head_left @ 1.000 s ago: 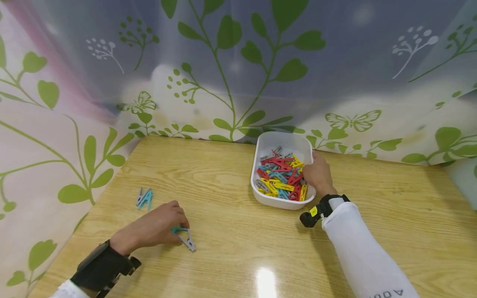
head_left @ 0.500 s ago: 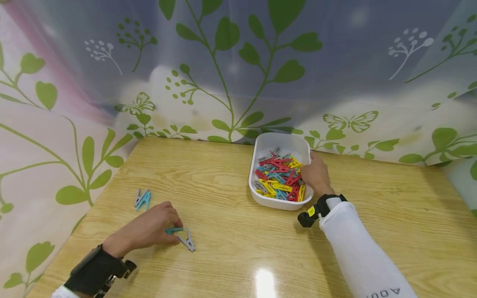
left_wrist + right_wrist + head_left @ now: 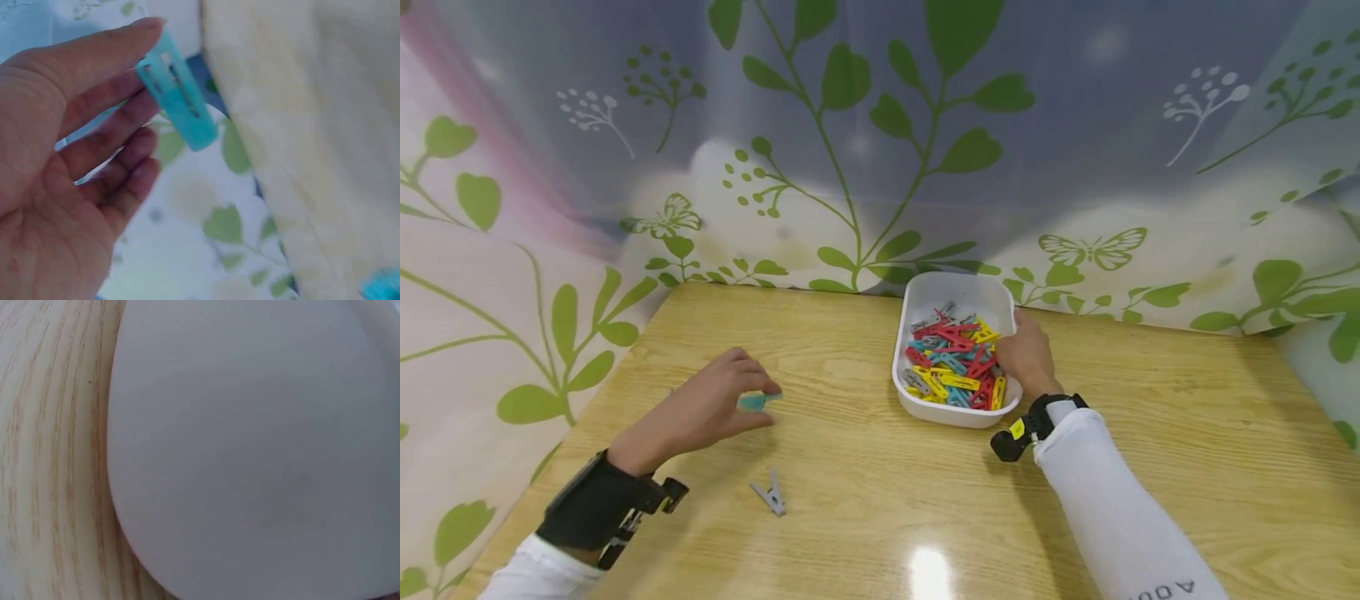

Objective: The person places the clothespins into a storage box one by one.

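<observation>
My left hand [image 3: 711, 404] is raised over the left part of the table, pinching a light-blue clothespin [image 3: 178, 94] between thumb and fingers. Below it, a grey clothespin [image 3: 770, 493] lies on the wood. At the right, my right hand [image 3: 1030, 357] grips the right rim of a white plastic bin [image 3: 951, 414]. Red, yellow, blue and grey clothespins [image 3: 955, 358] are heaped inside that bin. The right wrist view is filled mostly by the bin's white outer wall [image 3: 250, 450]; the right fingers are not seen there.
A wooden table [image 3: 850, 517] carries everything. Leaf-patterned cloth [image 3: 865, 167] hangs along its back and left side, with the bin standing close to the back cloth. A blurred blue piece [image 3: 382, 286] shows at the left wrist view's corner. My left hand mostly covers the clothespins behind it.
My left hand has lifted up and away with the blue clothespin, leaving the grey one on the table. It now hides the pair at the left. The right hand keeps its grip on the bin.
</observation>
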A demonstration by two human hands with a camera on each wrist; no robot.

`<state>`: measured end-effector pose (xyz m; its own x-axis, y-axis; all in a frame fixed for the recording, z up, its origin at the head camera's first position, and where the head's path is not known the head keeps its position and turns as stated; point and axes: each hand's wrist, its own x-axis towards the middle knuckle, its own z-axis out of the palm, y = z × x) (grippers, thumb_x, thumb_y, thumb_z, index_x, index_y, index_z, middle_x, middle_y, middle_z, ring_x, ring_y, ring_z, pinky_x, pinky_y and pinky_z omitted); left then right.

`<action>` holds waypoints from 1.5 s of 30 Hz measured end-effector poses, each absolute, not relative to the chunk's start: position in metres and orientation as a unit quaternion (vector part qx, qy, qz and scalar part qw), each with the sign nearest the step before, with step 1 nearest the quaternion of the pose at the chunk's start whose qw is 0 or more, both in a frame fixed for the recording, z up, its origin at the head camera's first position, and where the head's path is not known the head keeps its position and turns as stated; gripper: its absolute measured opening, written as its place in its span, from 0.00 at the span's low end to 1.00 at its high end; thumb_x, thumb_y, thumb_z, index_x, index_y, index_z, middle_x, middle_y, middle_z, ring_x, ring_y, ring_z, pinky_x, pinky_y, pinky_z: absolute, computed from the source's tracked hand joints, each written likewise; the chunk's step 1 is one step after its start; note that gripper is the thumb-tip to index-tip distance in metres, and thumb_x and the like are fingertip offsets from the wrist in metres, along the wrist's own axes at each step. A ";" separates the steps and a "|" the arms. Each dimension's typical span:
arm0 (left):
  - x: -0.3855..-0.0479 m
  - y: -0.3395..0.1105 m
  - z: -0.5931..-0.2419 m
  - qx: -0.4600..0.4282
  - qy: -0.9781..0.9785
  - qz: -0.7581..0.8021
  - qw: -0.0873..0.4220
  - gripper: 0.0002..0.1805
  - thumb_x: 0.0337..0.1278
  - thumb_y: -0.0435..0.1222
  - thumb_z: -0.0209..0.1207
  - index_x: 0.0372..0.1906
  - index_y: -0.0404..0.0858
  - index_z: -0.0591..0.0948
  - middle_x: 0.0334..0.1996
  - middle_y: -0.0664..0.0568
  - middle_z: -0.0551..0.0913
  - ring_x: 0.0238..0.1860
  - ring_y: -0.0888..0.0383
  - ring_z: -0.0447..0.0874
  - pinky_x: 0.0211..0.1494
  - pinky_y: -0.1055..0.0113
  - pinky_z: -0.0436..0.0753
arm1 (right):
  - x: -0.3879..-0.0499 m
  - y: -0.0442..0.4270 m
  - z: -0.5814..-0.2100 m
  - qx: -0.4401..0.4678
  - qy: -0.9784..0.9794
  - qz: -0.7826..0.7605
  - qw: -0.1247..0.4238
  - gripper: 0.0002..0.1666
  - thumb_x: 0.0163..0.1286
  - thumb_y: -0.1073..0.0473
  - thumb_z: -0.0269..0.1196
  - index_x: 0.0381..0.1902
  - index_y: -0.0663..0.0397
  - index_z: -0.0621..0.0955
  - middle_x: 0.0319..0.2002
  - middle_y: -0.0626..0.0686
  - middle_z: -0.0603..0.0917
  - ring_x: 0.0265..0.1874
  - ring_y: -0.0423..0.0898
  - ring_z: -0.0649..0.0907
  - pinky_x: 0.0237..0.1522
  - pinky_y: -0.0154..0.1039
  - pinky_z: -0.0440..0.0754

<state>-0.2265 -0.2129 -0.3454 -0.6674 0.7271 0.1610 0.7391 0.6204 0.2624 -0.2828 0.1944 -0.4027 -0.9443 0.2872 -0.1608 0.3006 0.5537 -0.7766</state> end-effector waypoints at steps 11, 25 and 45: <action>-0.286 -0.104 -0.316 -0.492 -0.847 -0.171 0.106 0.15 0.50 0.40 0.70 0.42 0.37 0.85 0.39 0.50 0.83 0.47 0.51 0.74 0.55 0.58 0.68 | -0.284 0.196 -0.405 0.170 0.884 -0.435 0.006 0.39 0.60 0.71 0.51 0.71 0.60 0.61 0.59 0.66 0.73 0.54 0.60 0.74 0.56 0.57 0.70; -0.315 -0.032 -0.306 -0.494 -0.854 -0.145 0.072 0.16 0.58 0.42 0.65 0.48 0.39 0.84 0.44 0.50 0.83 0.50 0.52 0.73 0.58 0.61 0.66 | -0.285 0.195 -0.400 0.165 0.889 -0.427 0.007 0.39 0.60 0.70 0.50 0.72 0.60 0.60 0.58 0.67 0.74 0.53 0.60 0.76 0.55 0.55 0.73; -0.284 -0.111 -0.339 -0.460 -0.873 -0.161 -0.028 0.08 0.61 0.37 0.60 0.42 0.40 0.85 0.38 0.53 0.82 0.39 0.58 0.80 0.43 0.64 0.77 | -0.282 0.196 -0.402 0.159 0.887 -0.433 0.008 0.41 0.59 0.71 0.50 0.72 0.61 0.58 0.58 0.68 0.73 0.53 0.61 0.75 0.55 0.56 0.72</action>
<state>-0.2840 -0.1108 -0.3390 -0.5751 0.8120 0.0994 0.7939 0.5246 0.3073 -0.2823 0.1963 -0.4016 -0.9495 0.2746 -0.1518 0.2887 0.5746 -0.7658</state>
